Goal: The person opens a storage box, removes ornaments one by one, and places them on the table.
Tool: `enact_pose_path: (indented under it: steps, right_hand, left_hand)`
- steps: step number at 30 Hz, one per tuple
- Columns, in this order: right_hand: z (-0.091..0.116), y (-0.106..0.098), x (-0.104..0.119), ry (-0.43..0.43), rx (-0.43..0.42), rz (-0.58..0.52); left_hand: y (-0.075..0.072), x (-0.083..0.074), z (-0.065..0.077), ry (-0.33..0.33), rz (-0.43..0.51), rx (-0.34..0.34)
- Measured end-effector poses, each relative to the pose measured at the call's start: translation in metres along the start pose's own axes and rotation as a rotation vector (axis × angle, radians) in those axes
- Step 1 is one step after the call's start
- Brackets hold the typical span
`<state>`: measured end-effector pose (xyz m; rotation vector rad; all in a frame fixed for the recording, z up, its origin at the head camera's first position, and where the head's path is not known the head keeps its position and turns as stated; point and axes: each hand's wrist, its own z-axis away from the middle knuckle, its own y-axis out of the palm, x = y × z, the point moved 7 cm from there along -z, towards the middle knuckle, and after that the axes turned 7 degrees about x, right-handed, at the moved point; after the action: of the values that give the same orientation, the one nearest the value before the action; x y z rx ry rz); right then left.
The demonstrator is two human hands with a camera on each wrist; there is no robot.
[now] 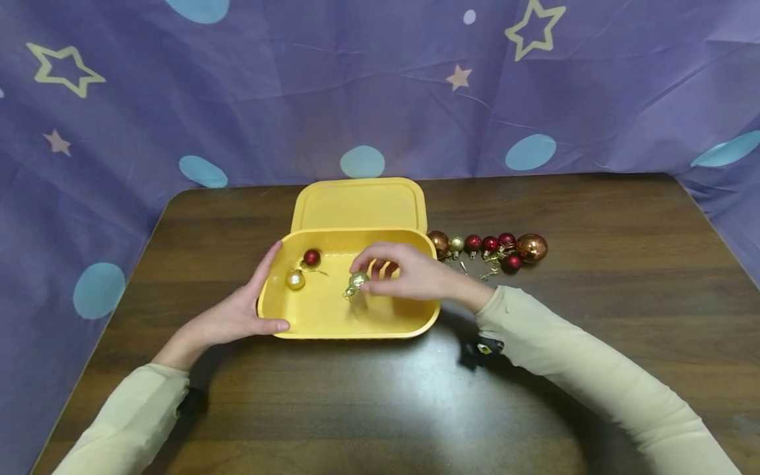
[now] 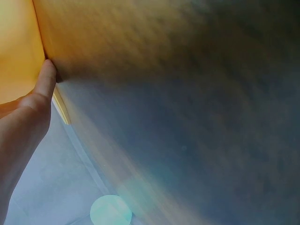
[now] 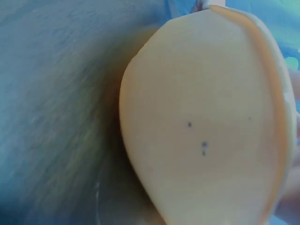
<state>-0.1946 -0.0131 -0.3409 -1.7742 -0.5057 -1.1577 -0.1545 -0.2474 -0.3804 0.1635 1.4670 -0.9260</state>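
Observation:
My left hand (image 1: 240, 313) rests against the left end of a yellow plastic container (image 1: 350, 333), fingers straight along its outer wall and thumb at the front corner. In the left wrist view a straight finger (image 2: 46, 79) presses the yellow wall. Above the container's floor, my right hand (image 1: 404, 270) pinches a glittery gold Christmas bauble (image 1: 359, 281) between thumb and fingers. A red bauble (image 1: 311, 258) and a shiny gold bauble (image 1: 295, 280) lie inside at the left. The right wrist view mostly shows the container's outer wall (image 3: 197, 93).
Behind the container lies its yellow lid (image 1: 359, 206). To the right, a row of baubles sits on the wooden table (image 1: 611, 264): a large copper bauble (image 1: 532, 248), another copper bauble (image 1: 438, 243), several red baubles (image 1: 489, 245) and a gold glitter bauble (image 1: 456, 244). A purple curtain (image 1: 380, 99) hangs behind.

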Motion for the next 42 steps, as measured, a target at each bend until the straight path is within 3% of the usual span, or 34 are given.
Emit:
enact_pose_path:
  steps: [9, 20, 31, 42]
  right_hand:
    - [0.024, -0.022, 0.011, -0.087, -0.100, 0.014]
    - [0.056, -0.057, 0.005, 0.024, -0.179, 0.092]
    - [0.105, -0.103, -0.007, 0.108, -0.258, 0.214]
    - [0.140, -0.113, -0.024, 0.203, -0.348, 0.324]
  left_hand:
    - [-0.001, 0.001, 0.001, 0.003, 0.005, 0.001]
    - [-0.001, 0.002, 0.002, 0.004, 0.018, 0.001]
    - [0.000, 0.000, 0.002, 0.002, -0.003, 0.000]
    - [-0.002, -0.001, 0.002, -0.020, -0.010, -0.005]
